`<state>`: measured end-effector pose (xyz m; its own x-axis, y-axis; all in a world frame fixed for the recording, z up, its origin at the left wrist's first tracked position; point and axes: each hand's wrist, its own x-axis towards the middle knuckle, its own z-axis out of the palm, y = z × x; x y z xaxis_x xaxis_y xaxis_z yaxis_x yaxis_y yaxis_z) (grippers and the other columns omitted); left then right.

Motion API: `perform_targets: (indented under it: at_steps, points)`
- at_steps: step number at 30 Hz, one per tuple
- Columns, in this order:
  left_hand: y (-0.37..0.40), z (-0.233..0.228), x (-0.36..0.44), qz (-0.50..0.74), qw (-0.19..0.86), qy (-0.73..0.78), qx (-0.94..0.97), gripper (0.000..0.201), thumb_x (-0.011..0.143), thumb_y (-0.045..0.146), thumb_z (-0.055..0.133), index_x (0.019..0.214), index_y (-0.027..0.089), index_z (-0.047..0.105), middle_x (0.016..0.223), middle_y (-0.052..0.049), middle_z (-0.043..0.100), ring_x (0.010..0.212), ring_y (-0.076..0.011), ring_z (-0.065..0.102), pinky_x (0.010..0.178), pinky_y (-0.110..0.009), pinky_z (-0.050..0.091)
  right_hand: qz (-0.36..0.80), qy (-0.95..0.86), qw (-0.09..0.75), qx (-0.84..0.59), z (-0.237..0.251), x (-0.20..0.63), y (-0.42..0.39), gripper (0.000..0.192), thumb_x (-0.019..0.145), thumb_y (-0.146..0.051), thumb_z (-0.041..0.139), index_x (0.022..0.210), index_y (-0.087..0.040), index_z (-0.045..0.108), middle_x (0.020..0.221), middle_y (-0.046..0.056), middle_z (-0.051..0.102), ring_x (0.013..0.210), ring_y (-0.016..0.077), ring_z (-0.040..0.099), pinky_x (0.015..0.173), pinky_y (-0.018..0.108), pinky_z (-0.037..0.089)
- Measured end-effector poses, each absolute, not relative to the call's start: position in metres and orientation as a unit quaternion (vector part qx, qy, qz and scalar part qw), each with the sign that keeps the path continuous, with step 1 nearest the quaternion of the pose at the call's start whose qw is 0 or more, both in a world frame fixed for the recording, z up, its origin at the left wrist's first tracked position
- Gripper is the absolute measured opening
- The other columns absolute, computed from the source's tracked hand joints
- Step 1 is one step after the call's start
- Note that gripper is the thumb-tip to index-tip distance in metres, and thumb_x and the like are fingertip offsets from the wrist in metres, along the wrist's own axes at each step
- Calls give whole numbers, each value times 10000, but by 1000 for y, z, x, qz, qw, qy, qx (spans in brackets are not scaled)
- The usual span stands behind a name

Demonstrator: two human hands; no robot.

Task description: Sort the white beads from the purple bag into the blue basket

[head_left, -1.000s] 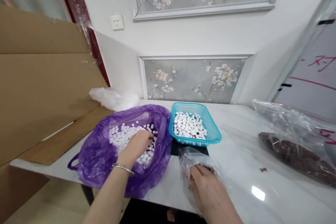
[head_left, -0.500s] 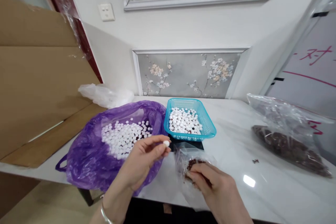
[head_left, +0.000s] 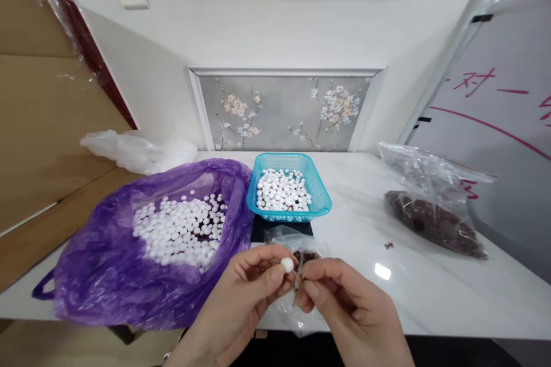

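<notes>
A small white ball (head_left: 287, 264) is pinched between the thumb and fingers of my left hand (head_left: 239, 295). Close beside it, my right hand (head_left: 357, 304) has its thumb and fingertips pressed together; what they hold is too small to make out. Below and behind both hands lies a clear plastic bag (head_left: 297, 321) with small dark brown pieces (head_left: 309, 254) in it. To the left a purple plastic bag (head_left: 107, 287) is spread wide with many white balls (head_left: 172, 229) inside. A blue basket (head_left: 323, 206) behind my hands holds more white balls (head_left: 282, 189).
A clear zip bag (head_left: 434, 218) with dark brown contents lies at the right. A few tiny brown pieces (head_left: 389, 245) sit on the white table (head_left: 430, 292). A flat black object (head_left: 262, 231) is under the basket's front. A cardboard box (head_left: 38, 109) and white plastic (head_left: 142, 150) stand left.
My right hand has come up out of the clear bag and meets my left hand, which still holds the white ball. The view has shifted right.
</notes>
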<state>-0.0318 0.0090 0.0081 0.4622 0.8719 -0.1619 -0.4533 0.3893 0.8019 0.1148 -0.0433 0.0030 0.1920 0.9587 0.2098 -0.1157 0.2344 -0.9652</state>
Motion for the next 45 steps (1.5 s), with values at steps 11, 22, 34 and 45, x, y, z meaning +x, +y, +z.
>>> perform_targets:
  at_steps: [11,22,34,45]
  points:
    - [3,3,-35,425,657,363,505,175,775,281,755,945,266,792,1022,-30,753,963,-201,639,868,-261,488,306,-572,614,-450,0,113,-38,147,907,-236,573,775,-225,635,723,7,628,665,147,595,583,218,466]
    - [2,10,-38,446,542,389,596,192,787,270,737,949,355,795,1009,-18,769,980,-212,676,872,-257,523,284,-578,613,-458,-3,108,-35,165,916,-254,562,769,-216,625,791,34,588,705,166,572,619,253,477]
    - [1,4,-37,473,592,371,537,147,779,241,748,903,288,809,996,-44,770,915,-201,687,826,-256,545,368,-500,646,-445,-8,103,-33,35,874,-269,628,893,-240,627,756,-10,612,664,134,607,608,217,517]
    - [-2,8,-41,508,691,328,397,224,667,281,844,882,241,797,914,-49,756,817,-155,651,774,-226,524,386,-487,610,-491,-14,118,-42,225,917,-416,560,935,-215,659,610,-11,608,552,155,575,577,264,496]
